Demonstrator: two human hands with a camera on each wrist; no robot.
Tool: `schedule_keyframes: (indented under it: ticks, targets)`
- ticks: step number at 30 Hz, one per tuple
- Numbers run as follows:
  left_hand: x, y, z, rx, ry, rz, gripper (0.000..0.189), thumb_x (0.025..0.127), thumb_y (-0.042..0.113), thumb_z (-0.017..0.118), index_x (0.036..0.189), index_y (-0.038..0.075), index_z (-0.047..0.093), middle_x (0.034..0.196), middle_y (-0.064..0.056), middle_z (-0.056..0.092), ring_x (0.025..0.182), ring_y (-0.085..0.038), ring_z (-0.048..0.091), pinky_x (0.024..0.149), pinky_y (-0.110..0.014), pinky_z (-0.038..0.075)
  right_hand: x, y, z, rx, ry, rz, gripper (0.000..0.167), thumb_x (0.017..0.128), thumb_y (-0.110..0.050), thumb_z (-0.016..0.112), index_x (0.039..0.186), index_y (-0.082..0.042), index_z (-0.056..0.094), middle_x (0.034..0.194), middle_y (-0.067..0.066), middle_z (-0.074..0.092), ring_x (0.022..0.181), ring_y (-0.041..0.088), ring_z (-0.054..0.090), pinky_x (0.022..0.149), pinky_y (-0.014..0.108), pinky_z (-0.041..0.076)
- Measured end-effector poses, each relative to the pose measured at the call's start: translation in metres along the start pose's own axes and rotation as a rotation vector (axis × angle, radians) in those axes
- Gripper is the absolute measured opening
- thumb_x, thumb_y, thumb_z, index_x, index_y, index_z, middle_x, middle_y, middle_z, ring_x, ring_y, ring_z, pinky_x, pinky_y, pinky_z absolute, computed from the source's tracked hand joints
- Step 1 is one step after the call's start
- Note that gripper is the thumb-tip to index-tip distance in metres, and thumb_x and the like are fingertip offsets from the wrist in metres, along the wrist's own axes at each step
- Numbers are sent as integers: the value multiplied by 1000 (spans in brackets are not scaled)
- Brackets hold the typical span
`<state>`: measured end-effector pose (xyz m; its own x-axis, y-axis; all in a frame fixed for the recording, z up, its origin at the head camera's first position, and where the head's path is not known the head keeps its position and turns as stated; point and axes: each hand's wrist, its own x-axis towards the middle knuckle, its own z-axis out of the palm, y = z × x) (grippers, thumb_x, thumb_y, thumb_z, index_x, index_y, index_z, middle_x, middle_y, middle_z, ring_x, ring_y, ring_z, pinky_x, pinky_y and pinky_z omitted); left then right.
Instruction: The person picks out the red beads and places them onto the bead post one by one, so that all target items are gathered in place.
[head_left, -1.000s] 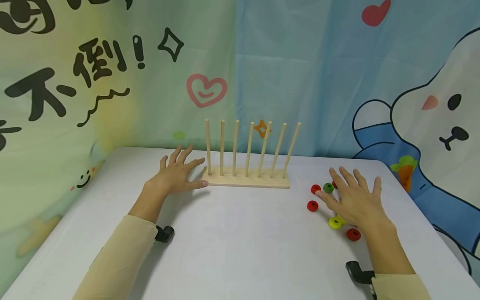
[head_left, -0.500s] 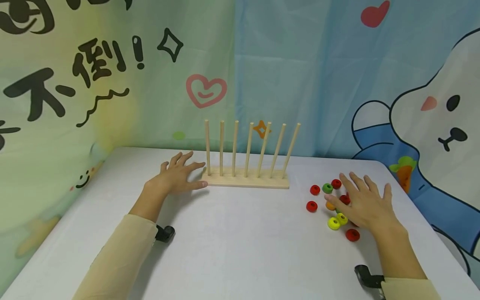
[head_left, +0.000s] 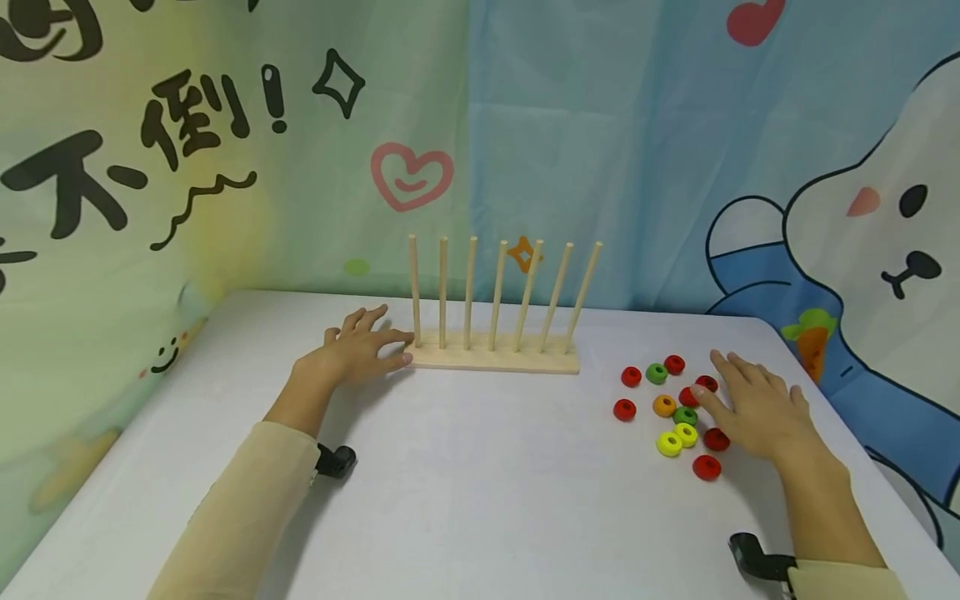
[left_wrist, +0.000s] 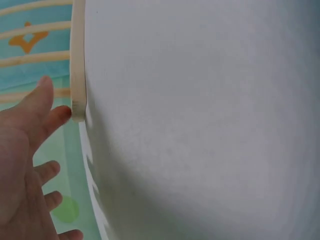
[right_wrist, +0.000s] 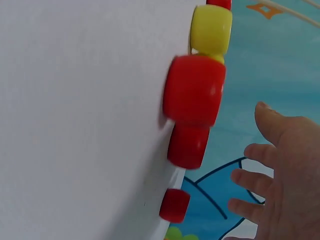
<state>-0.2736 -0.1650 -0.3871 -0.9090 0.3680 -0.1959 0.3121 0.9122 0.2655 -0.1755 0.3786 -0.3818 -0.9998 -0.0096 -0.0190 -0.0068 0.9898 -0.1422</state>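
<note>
A wooden peg rack (head_left: 495, 360), its row of several upright bare rods on a flat base, stands toward the back of the table. My left hand (head_left: 352, 350) is at its left end with fingers spread; in the left wrist view a fingertip appears to touch the base end (left_wrist: 78, 112). Loose beads lie on the right: red beads (head_left: 625, 410), green beads (head_left: 656, 373), yellow beads (head_left: 670, 444) and an orange bead (head_left: 664, 406). Just right of them is my right hand (head_left: 765, 412), fingers extended and holding nothing. In the right wrist view, a red bead (right_wrist: 195, 91) looms close.
The white tabletop (head_left: 487, 483) spreads between and in front of both hands. Behind it hangs a printed cloth backdrop (head_left: 562, 125). Black wrist mounts (head_left: 761, 558) sit on both forearms.
My right hand has moved right and slightly down from above the beads, which uncovers more of them. The left hand stays at the rack's end. Rack and beads have not visibly shifted.
</note>
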Motion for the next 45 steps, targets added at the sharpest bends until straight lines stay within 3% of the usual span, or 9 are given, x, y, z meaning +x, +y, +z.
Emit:
schedule_keyframes:
  ticks: [7,12,15,24,34,41,45]
  targets:
    - [2,-1,0,-3,3,-1,56,104,61,44,153,36,48,173,-13,7,155,-47,4,112,-78,16,-1,19,4,24,35,-3,73,106,-43,50,156,5,27,150,43,29,132,67,28,100,86,21]
    - [6,-1,1,-25,18,-10,53,104,60,44,151,36,51,172,-11,12,155,-46,5,111,-82,7,-5,33,-1,87,-27,-33,63,104,-18,54,155,9,27,147,44,30,130,66,30,99,81,31]
    - [8,-1,2,-41,43,0,49,104,56,48,147,34,56,171,-10,18,156,-45,7,111,-81,8,-7,38,-2,129,-55,-39,60,102,-10,56,152,12,30,146,44,31,130,66,30,99,79,33]
    - [15,-2,6,-96,139,74,37,101,40,58,131,22,70,165,-13,34,155,-46,15,113,-75,18,-4,45,1,128,-102,12,54,102,-17,59,144,12,43,141,45,37,128,65,34,97,77,37]
    - [15,-5,6,-177,74,59,39,102,36,61,136,20,66,164,-14,36,153,-48,17,114,-78,15,-7,50,9,137,-108,19,47,99,-17,66,134,12,55,125,40,54,111,57,51,90,69,49]
    - [20,-9,7,-247,29,76,41,102,31,61,140,15,62,155,-18,45,148,-43,34,120,-61,26,-6,50,9,114,-124,21,44,96,-13,70,131,10,59,121,38,58,108,54,51,89,67,50]
    - [19,-10,7,-244,38,79,40,101,31,62,138,15,63,154,-20,45,147,-45,35,120,-61,27,-6,49,9,111,-129,21,46,93,-11,72,132,10,58,121,38,57,108,55,50,89,67,50]
